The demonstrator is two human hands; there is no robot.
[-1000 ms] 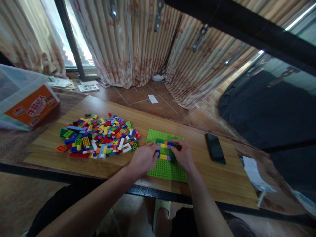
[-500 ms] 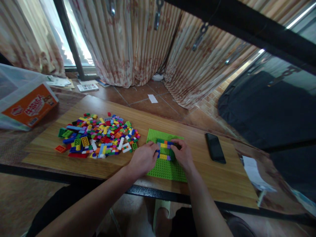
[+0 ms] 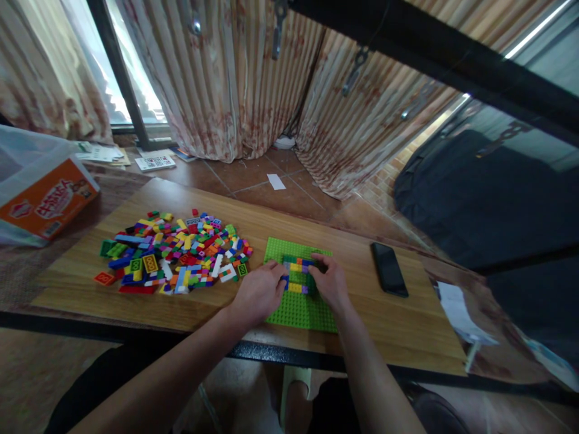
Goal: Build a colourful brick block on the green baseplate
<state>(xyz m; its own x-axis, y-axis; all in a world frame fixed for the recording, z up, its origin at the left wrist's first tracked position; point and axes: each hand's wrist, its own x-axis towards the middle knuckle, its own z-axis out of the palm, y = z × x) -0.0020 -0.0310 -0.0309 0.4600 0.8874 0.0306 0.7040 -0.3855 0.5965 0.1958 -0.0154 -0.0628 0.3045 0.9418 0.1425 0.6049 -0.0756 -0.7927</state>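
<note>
A light green studded baseplate (image 3: 301,314) lies on the wooden table in front of me. On it stands a low structure of toy bricks (image 3: 297,277) in rows, with yellow, orange, blue, green and purple showing. My left hand (image 3: 259,293) is closed at the structure's left side, its fingertips against the bricks. From the right, my right hand (image 3: 333,283) grips the structure's upper right edge with bent thumb and fingers. Both hands cover parts of the bricks, so any small loose piece in the fingers is hidden.
Left of the baseplate spreads a pile of loose, mixed-colour toy bricks (image 3: 181,247). A black phone (image 3: 389,269) lies to the right. Beyond the table's left end stands a clear plastic box (image 3: 34,150) with an orange label. White paper (image 3: 461,307) lies past the right end.
The whole view has shifted slightly, so the table appears a little further left. Both hands keep nearly the same place and grip at the brick structure.
</note>
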